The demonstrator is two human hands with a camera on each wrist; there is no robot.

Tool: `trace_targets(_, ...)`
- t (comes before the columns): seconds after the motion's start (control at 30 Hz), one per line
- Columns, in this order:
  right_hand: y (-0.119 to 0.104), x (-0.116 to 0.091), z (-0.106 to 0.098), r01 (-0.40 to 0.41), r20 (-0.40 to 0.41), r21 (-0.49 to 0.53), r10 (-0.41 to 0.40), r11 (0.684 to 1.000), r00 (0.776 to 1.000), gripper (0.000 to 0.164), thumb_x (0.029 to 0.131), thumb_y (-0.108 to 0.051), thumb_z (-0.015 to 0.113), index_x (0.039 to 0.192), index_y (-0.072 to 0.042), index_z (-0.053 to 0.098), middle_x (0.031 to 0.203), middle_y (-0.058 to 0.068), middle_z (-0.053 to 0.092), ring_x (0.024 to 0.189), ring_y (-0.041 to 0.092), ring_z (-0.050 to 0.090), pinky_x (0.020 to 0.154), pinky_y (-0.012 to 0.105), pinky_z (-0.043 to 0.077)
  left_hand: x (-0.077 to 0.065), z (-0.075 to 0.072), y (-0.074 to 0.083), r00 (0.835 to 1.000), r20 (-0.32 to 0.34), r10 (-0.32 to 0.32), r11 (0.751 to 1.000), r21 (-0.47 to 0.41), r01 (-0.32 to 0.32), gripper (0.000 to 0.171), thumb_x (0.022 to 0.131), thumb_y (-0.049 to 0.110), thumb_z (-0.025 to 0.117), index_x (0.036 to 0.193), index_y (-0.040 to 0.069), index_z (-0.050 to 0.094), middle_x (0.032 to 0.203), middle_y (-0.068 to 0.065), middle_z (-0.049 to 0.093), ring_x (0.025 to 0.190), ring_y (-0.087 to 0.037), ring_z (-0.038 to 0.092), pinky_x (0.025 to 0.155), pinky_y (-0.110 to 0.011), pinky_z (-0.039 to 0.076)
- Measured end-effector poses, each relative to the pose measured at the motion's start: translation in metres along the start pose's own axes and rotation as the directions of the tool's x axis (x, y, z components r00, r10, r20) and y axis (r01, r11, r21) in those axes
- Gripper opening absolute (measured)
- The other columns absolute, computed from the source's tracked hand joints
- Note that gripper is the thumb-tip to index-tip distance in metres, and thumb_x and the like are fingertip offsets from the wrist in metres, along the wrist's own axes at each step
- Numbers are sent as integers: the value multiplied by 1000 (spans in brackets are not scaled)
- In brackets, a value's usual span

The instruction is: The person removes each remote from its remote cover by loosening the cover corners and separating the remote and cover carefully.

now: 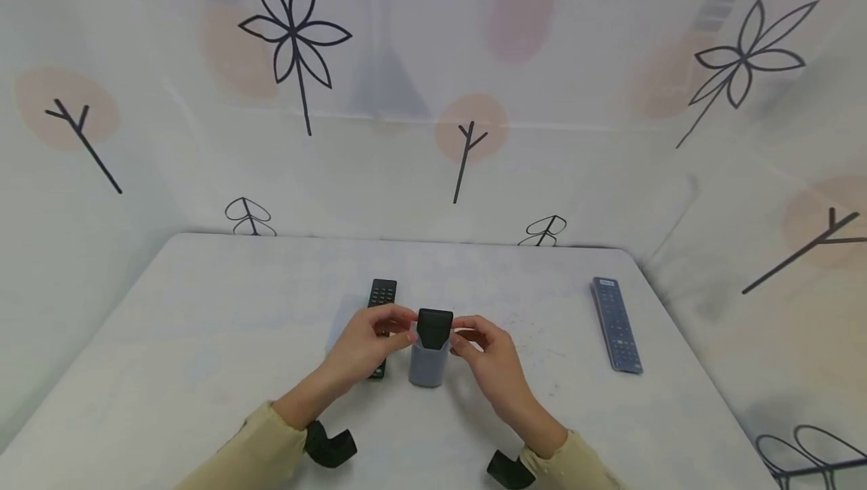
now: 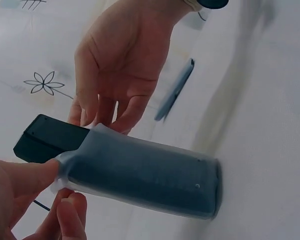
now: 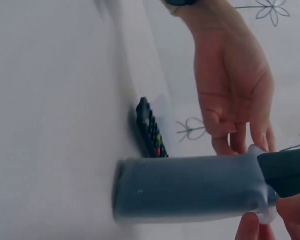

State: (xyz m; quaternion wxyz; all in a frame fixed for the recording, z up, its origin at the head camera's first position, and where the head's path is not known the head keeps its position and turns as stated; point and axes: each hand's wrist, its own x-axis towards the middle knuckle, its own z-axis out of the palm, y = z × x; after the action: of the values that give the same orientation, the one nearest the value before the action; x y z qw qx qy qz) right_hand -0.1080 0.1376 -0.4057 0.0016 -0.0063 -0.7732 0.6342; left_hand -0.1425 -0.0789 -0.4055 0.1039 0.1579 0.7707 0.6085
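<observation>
A black remote control (image 1: 434,328) stands upright, or nearly so, in a translucent cover (image 1: 428,367) on the white table (image 1: 169,339), its upper end jutting out of the cover's open mouth and the rest showing dimly through the walls. The cover's lower end rests on the tabletop. The left hand (image 1: 362,343) pinches the lip of the mouth on one side, thumb against fingers; the right hand (image 1: 497,366) pinches the lip on the opposite side in the same way.

Just behind the left hand, and partly hidden by it, lies a black button remote (image 1: 383,293) — the right wrist view picks out a red button on it. A grey-blue remote (image 1: 616,324) lies near the table's right edge, well apart from both hands. Beige cuffs (image 1: 250,445) cover the forearms, with a black wrist device (image 1: 330,446) at each wrist. Behind the table hangs a pale cloth (image 1: 393,23) — printed with dark line-drawn flowers and twigs.
</observation>
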Motion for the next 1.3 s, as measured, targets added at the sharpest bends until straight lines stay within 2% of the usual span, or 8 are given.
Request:
trace_targets(0.2, 0, 2, 0, -40, -5, 26, 40, 999, 999, 24, 90, -3, 72, 113, -8, 73, 119, 7, 67, 105, 25, 64, 92, 43, 51, -1, 3, 3, 999, -36, 14, 1000, -1, -14, 25, 87, 9, 77, 112, 8, 72, 106, -8, 70, 93, -21, 67, 78, -35, 53)
trace_targets(0.4, 3, 4, 0, -6, -13, 13, 6, 1000, 1000, 27, 90, 2, 70, 114, -9, 74, 117, 7, 67, 100, 24, 65, 88, 37, 54, 0, 3, 4, 996, -69, 57, 997, 56, -53, 22, 86, 2, 76, 107, 7, 74, 102, -6, 70, 85, -18, 67, 73, -28, 54)
trace_targets(0.53, 3, 6, 0, 50, -15, -16, -50, 999, 999, 31, 88, 7, 69, 112, -11, 75, 113, 5, 69, 97, 24, 65, 83, 31, 54, 0, -1, 5, 995, -56, 84, 992, 96, -78, 22, 87, 2, 75, 109, 6, 75, 99, -4, 69, 83, -17, 65, 69, -27, 53)
trace_targets(0.67, 2, 5, 1, 104, -12, -92, -105, 990, 994, 32, 89, 6, 69, 114, -13, 75, 111, 2, 69, 95, 22, 63, 82, 28, 54, 1, -4, 7, 996, -32, 86, 986, 148, -80, 23, 88, 2, 74, 111, 6, 75, 97, -2, 67, 82, -16, 64, 68, -27, 53)
trace_targets(0.77, 1, 4, 1, 114, -1, -144, -116, 983, 993, 33, 89, 6, 69, 117, -12, 73, 113, 1, 68, 94, 21, 62, 83, 29, 54, 0, -5, 8, 997, -10, 73, 981, 183, -70, 23, 89, 2, 72, 111, 6, 75, 98, -2, 67, 81, -14, 64, 67, -27, 52)
trace_targets(0.97, 1, 0, 0, 115, 14, -199, -115, 973, 993, 36, 91, 7, 67, 122, -11, 69, 118, 3, 65, 94, 20, 61, 86, 31, 54, -4, -6, 8, 997, 28, 68, 981, 183, -72, 24, 90, -1, 70, 113, 4, 74, 102, -8, 66, 81, -15, 62, 65, -26, 52)
trace_targets(1.2, 6, 1, 0, 87, 0, -109, -87, 990, 996, 26, 89, 10, 67, 106, -9, 63, 110, 6, 64, 91, 22, 62, 80, 26, 54, -4, -4, 5, 997, 45, 66, 979, 189, -73, 26, 90, -3, 68, 115, 4, 73, 104, -10, 66, 81, -16, 62, 65, -26, 51)
trace_targets(1.3, 7, 2, 0, 89, 5, -106, -89, 990, 996, 23, 88, 12, 68, 100, -8, 65, 106, 6, 66, 91, 22, 62, 79, 25, 54, -4, -3, 4, 997, 43, 58, 979, 194, -65, 26, 90, -3, 69, 115, 4, 73, 105, -11, 65, 82, -16, 62, 66, -26, 51)
